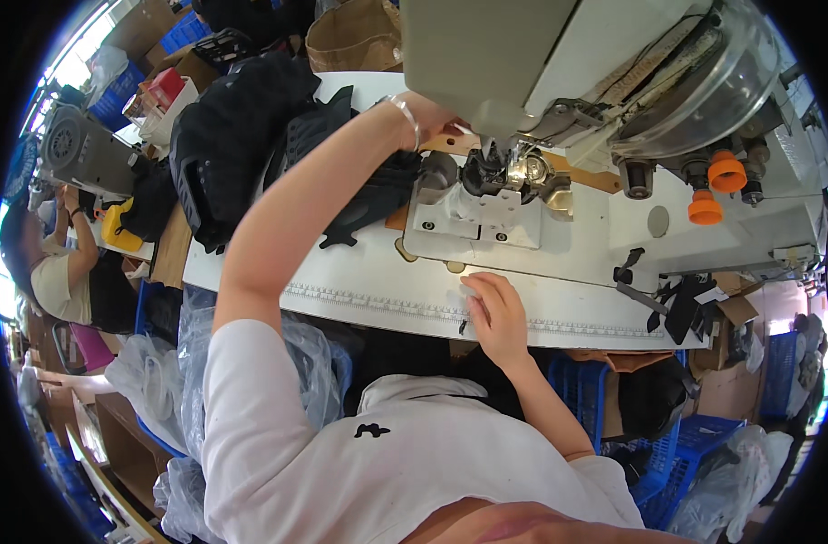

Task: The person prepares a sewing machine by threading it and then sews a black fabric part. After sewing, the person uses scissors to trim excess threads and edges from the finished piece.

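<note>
My left hand [434,121] reaches far across the sewing machine's bed, beside the underside of the machine head [486,54]. Its fingers look closed at a small white bit, partly hidden, which I cannot make out. Just in front of that hand is the metal presser and feed assembly [504,181], on a pale plate. My right hand [500,317] hovers over or rests on the near table edge, fingers loosely bent and apart, holding nothing I can see. A small black piece [463,326] lies beside its thumb, on the printed ruler strip [368,297].
Black fabric pieces [242,136] and a black garment part [359,199] are heaped left of the machine. Black straps [672,304] lie at the table's right end. Blue crates [658,462] and plastic bags [736,480] stand below. A co-worker [69,272] sits far left.
</note>
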Available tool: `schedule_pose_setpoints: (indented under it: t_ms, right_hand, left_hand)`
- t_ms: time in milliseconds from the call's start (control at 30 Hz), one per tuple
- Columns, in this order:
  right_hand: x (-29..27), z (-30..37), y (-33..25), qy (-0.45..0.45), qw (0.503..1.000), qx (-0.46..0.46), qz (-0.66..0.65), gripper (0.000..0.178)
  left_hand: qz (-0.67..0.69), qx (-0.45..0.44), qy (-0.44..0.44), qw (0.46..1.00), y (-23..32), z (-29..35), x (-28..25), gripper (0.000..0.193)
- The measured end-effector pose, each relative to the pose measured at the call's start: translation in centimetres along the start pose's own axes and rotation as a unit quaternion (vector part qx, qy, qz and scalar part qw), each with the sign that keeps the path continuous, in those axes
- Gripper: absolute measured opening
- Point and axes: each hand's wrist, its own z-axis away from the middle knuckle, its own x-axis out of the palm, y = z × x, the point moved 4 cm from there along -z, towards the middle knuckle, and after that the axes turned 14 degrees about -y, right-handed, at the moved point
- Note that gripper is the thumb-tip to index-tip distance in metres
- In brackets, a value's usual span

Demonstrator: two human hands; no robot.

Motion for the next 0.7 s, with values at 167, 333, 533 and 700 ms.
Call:
schedule_pose_setpoints:
  t_ms: [167,333,533,700]
  right_hand:
    - [-0.7,-0.8,-1.4,0.006,0.85,0.011,-0.527,0.038]
    - [-4.5,-3.7,-5.7,0.1,0.554,0.151,-0.812,0.044]
    - [-12.2,-6.5,-1.3,0.115,0.973,0.029,-0.196,0.018]
    - [-15.1,-10.1,-1.8,0.115,0.941,-0.117,0.296,0.027]
  left_hand:
    - [0.227,0.222,0.322,0.892,2.8,11.9,6.5,0.016]
    - [-0.406,0.401,0.199,0.797,4.0,14.7,12.1,0.039]
    - [-0.418,0.233,0.136,0.867,5.6,11.9,7.7,0.046]
    - [-0.273,0.175,0.119,0.938,5.7,11.2,7.0,0.032]
